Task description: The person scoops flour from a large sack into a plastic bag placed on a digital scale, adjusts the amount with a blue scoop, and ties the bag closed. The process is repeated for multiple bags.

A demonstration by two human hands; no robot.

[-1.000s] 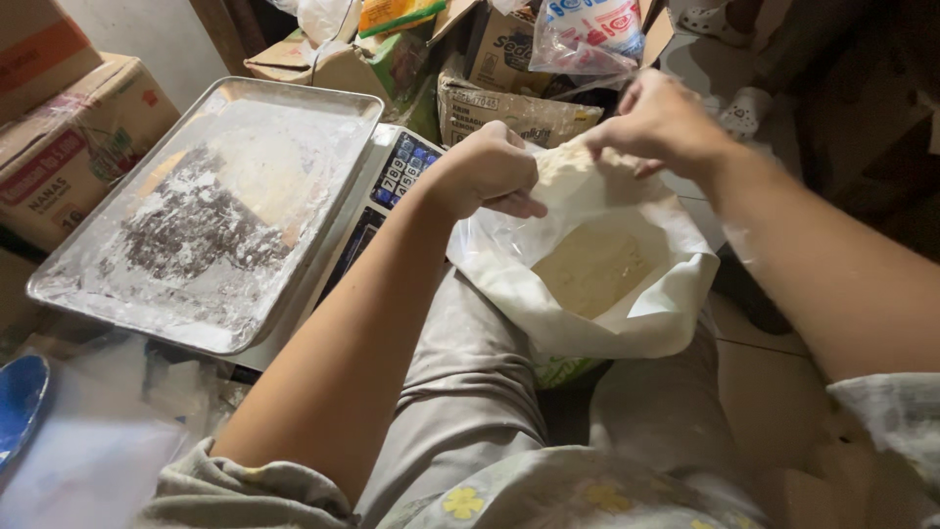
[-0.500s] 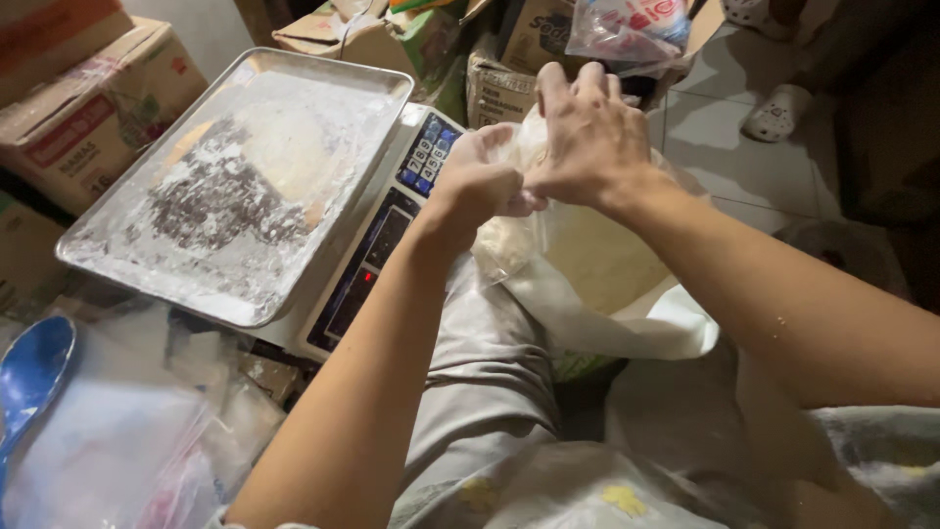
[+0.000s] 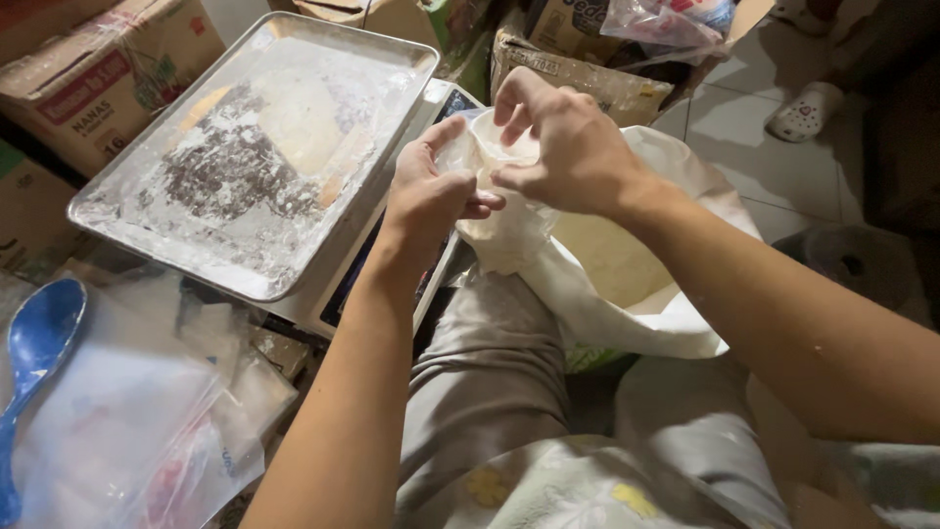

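Note:
My left hand (image 3: 427,188) and my right hand (image 3: 568,147) both pinch the gathered neck of a small clear plastic bag (image 3: 501,220) filled with pale flour. It hangs just above a large white sack (image 3: 636,294) of the same flour that rests open against my knees. The left hand grips the bag's neck from the left side. The right hand's fingers curl over its top from the right.
A flour-dusted metal tray (image 3: 255,147) sits on a digital scale (image 3: 392,284) to the left. A blue plastic scoop (image 3: 34,343) and empty clear bags (image 3: 137,411) lie at lower left. Cardboard boxes (image 3: 88,69) line the back. A white clog (image 3: 808,113) lies on the tiled floor.
Both hands have come together over the sack and lifted the small bag out, gathering its top. The camera has shifted so the tray sits lower left.

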